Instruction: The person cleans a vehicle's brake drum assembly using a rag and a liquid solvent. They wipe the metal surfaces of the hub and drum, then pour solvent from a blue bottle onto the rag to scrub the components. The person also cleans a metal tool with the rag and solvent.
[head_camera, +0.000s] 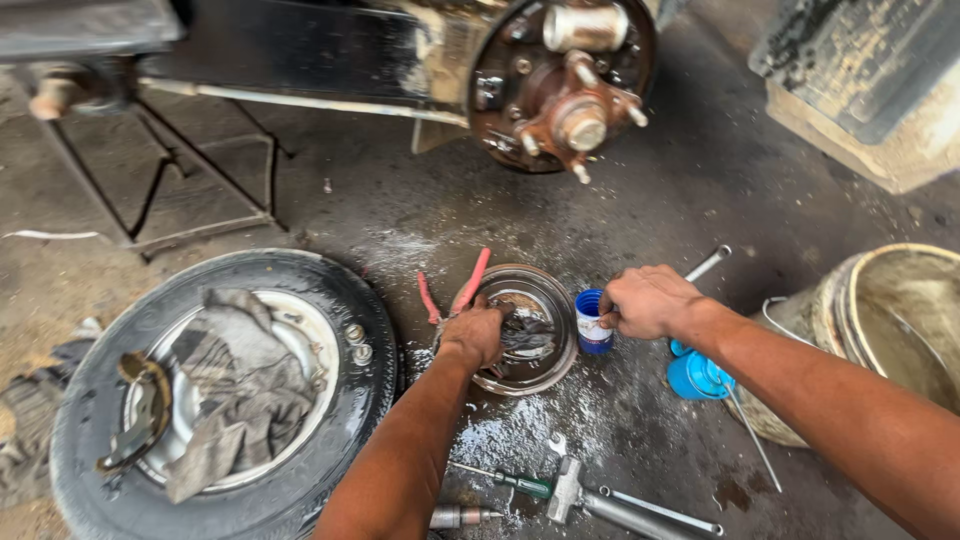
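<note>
The fingers of the left hand (472, 333) are curled down inside the round metal drum (522, 328) on the floor, pressing a dark rag there. Just to the right of the drum, the right hand (648, 300) closes around a small blue can (592, 321) with a white label, standing upright. A blue funnel (697, 375) lies beside the right wrist, and red-handled pliers (452, 292) lie at the drum's left rim.

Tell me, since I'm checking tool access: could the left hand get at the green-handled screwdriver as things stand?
Probably yes. The left hand rests in the brake drum, and the green-handled screwdriver lies on the wet floor beside that forearm, uncovered, with only a wrench next to it.
</note>
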